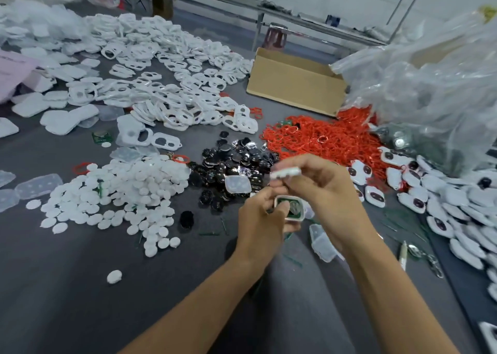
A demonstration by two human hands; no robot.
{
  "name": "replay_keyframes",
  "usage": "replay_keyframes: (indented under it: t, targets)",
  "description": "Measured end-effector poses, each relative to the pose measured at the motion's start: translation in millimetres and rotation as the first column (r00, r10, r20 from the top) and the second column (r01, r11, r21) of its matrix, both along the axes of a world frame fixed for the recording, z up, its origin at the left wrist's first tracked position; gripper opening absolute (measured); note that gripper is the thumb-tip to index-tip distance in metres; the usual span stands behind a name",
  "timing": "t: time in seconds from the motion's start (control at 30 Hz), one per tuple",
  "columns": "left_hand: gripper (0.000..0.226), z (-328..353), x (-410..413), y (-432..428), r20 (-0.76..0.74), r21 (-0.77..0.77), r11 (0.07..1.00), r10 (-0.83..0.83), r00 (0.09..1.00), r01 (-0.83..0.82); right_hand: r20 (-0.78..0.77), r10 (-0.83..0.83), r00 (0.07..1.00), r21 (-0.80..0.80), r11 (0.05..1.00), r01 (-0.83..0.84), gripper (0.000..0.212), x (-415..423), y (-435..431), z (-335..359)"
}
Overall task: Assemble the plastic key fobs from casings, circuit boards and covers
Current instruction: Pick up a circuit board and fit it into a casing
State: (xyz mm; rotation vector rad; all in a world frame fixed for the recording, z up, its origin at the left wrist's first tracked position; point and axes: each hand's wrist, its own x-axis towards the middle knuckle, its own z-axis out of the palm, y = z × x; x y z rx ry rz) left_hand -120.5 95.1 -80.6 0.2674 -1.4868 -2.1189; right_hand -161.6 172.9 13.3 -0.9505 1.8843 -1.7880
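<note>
My left hand (262, 216) grips a white casing (291, 209) with a green circuit board seated inside it, thumb over the board. Just above it, my right hand (320, 189) pinches a white cover piece (285, 172), seen edge-on and blurred. Both hands are over the table's middle front. A pile of black glossy inserts (231, 165) lies just behind the hands. White round pads (121, 192) form a heap to the left. White casing frames (166, 90) cover the far left of the table.
Red loops (328, 135) are heaped behind right, next to an open cardboard box (295, 84) and large clear plastic bags (430, 84). Finished white fobs (443, 200) pile up at the right. A clear cover (322, 242) lies beside my right wrist.
</note>
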Motion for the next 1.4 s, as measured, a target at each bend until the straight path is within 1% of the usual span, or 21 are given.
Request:
replay_keyframes:
  t: [0.03,0.1,0.2,0.3,0.43,0.57,0.6,0.67,0.73,0.77,0.83,0.93,1.03,1.13,1.2,1.3,1.4]
  targets:
    - [0.012,-3,-3,-1,-0.002,-0.009,1.000,0.003,1.000,-0.003,0.005,-0.020,1.000,-0.006,1.000,0.020,0.017,1,7,-7]
    - [0.018,-15,-9,-3,-0.005,0.000,1.000,0.012,1.000,-0.012,0.068,-0.043,0.997,-0.035,0.998,0.046,0.024,5,18,-19]
    - [0.024,-31,-18,-5,0.022,-0.002,1.000,0.005,1.000,-0.005,0.132,-0.050,0.990,-0.062,0.996,0.058,0.026,5,24,-27]
    - [0.027,-40,-22,-5,0.030,0.021,1.000,-0.011,1.000,0.010,0.141,-0.054,0.989,-0.089,0.994,0.067,0.027,6,24,-27]
    - [0.030,-48,-27,-7,0.048,0.039,0.999,-0.019,0.999,0.018,0.135,-0.077,0.988,-0.083,0.993,0.088,0.023,8,24,-29]
    - [0.030,-51,-28,-8,0.050,0.023,1.000,-0.018,0.999,0.017,0.139,-0.065,0.988,-0.093,0.993,0.079,0.027,4,27,-31]
    - [0.030,-51,-29,-9,0.051,0.015,1.000,-0.019,0.998,0.018,0.098,-0.087,0.991,-0.077,0.993,0.094,0.025,3,27,-31]
    - [0.030,-51,-28,-10,0.056,0.006,1.000,-0.025,0.998,0.025,-0.096,-0.193,0.976,0.002,0.981,0.194,0.023,-1,29,-35]
    - [0.031,-51,-28,-10,0.057,0.009,1.000,-0.030,0.998,0.030,-0.313,-0.300,0.901,0.047,0.943,0.331,0.024,-4,29,-40]
    - [0.031,-50,-27,-10,0.057,0.017,0.999,-0.035,0.998,0.034,-0.385,-0.327,0.863,0.048,0.927,0.372,0.027,-4,29,-42]
    - [0.031,-49,-26,-10,0.053,0.030,0.999,-0.040,0.998,0.039,-0.477,-0.332,0.814,0.055,0.913,0.405,0.034,-3,28,-46]
    - [0.032,-46,-25,-9,0.056,0.036,0.999,-0.031,0.998,0.029,-0.577,-0.268,0.771,0.120,0.907,0.404,0.041,-2,24,-51]
    - [0.031,-42,-21,-9,0.050,0.063,0.997,-0.037,0.998,0.034,-0.625,-0.187,0.758,0.200,0.900,0.387,0.040,-2,23,-53]
    - [0.030,-35,-17,-9,0.035,0.087,0.995,-0.046,0.998,0.042,-0.652,-0.148,0.744,0.209,0.908,0.363,0.034,-3,26,-51]
    - [0.028,-30,-14,-8,0.027,0.089,0.995,-0.055,0.998,0.052,-0.622,-0.142,0.770,0.205,0.920,0.334,0.032,-3,29,-50]
    - [0.027,-25,-10,-7,0.015,0.095,0.993,-0.068,0.998,0.066,-0.523,-0.200,0.829,0.173,0.927,0.333,0.035,-5,31,-49]
    - [0.027,-21,-7,-7,0.016,0.111,0.992,-0.070,0.997,0.067,-0.483,-0.247,0.840,0.121,0.931,0.344,0.037,-7,32,-48]
